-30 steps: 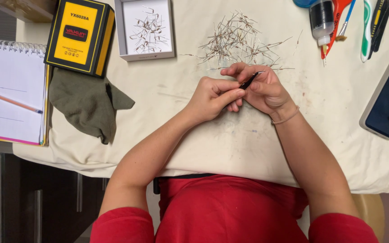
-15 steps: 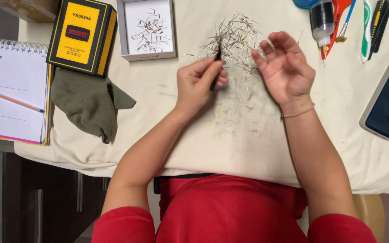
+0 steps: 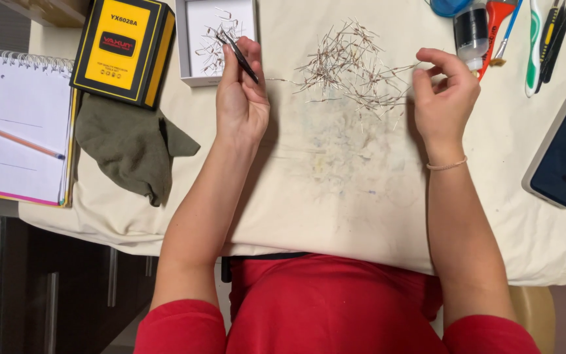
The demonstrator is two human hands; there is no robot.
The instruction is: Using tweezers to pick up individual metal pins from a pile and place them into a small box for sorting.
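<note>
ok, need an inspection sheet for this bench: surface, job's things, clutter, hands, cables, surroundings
Surface: cream cloth-covered table, smudged in the middle.
Job's things: black tweezers over small white open box; loose pile of thin wire-legged parts.
Clutter: yellow-and-black box, olive cloth, spiral notebook with pencil, dark phone, bottle and hand tools top right.
Hands: left hand holds tweezers; right hand at the pile's edge, fingers curled, contents unclear.
Cables: nothing seen.
Surroundings: dark cabinet lower left.
</note>
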